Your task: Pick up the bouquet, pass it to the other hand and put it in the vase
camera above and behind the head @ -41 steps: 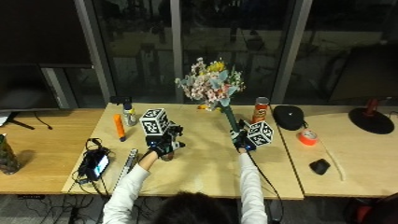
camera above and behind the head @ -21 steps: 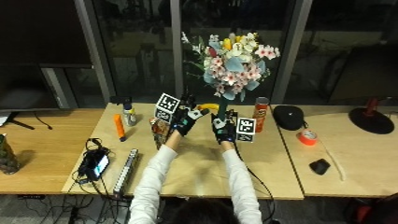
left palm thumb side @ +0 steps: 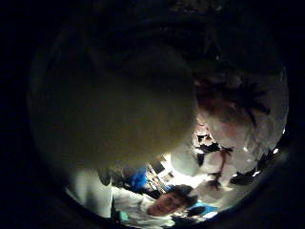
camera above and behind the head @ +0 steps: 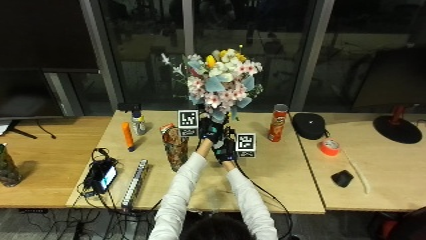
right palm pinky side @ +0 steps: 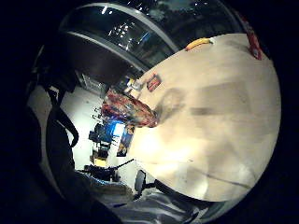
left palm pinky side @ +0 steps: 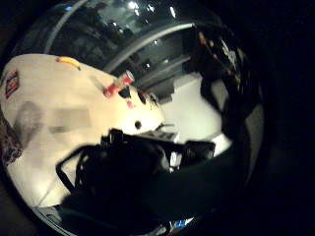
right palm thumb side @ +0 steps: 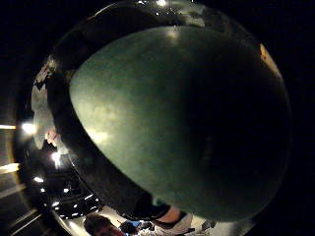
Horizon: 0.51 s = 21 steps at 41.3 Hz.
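Outside view: both hands gripping bouquet

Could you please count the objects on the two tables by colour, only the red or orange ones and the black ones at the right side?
Red or orange: 3, the chips can, the tape roll, the orange bottle
Black: 3, the pouch, the small black object, the round lamp base
Total: 6

Both gloved hands overlapping bouquet stem, hiding it; which fingers are gripping is not telling. Vase mouth too small.
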Each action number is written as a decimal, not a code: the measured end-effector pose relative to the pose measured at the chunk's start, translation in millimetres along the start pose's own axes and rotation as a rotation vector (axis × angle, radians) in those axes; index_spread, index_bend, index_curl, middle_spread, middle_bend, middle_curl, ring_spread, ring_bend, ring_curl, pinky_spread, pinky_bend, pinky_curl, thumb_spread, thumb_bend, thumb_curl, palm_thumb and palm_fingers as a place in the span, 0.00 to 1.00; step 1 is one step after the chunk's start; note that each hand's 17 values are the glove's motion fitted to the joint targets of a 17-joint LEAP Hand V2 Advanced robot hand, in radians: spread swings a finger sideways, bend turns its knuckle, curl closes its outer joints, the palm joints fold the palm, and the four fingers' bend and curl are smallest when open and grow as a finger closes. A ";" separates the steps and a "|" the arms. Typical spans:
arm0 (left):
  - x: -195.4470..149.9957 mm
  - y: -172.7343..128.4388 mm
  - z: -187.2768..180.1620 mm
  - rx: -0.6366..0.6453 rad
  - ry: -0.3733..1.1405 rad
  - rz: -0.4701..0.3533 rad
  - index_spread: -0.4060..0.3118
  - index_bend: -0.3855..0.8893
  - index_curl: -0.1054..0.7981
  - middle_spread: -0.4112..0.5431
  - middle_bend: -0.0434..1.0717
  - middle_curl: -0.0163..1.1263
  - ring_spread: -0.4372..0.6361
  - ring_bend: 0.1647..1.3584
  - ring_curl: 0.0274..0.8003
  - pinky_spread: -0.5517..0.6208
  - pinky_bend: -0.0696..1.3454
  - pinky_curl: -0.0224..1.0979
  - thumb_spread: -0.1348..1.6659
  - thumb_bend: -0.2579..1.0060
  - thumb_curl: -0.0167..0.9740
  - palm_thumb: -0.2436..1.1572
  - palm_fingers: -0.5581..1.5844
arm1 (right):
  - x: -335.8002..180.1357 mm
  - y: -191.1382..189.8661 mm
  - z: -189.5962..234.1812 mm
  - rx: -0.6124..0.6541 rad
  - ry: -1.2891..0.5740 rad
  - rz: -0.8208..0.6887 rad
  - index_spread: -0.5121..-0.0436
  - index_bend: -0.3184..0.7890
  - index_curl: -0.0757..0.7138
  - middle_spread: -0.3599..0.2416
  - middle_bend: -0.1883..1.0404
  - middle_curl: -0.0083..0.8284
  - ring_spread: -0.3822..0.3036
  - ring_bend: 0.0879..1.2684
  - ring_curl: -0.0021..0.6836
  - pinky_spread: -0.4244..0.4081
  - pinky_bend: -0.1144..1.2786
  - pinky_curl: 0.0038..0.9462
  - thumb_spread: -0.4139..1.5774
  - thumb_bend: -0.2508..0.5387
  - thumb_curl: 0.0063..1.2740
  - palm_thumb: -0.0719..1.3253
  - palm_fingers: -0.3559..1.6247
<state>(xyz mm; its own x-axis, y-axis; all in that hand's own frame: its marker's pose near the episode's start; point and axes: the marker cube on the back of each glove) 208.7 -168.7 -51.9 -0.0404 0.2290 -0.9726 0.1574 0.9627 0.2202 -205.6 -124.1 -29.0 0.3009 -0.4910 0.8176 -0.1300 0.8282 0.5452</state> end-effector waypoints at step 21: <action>10.0 -18.7 -55.4 0.240 -0.162 0.074 0.12 0.64 0.66 0.10 0.71 0.50 0.07 0.58 0.59 0.14 0.50 0.47 0.32 0.19 0.64 0.80 0.92 | 1.4 13.4 7.0 -0.290 0.012 -0.200 0.58 0.36 0.75 0.35 0.63 0.63 0.30 0.64 0.72 0.23 0.62 0.53 0.60 0.25 0.48 0.71 0.65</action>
<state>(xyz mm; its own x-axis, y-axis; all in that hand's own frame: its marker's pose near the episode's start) 150.7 -176.3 -61.6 0.1343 0.2525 -0.9582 0.3836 0.8783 0.2852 -213.5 -115.5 -19.3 0.3049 -0.6494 0.6966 0.2059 0.7591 0.6175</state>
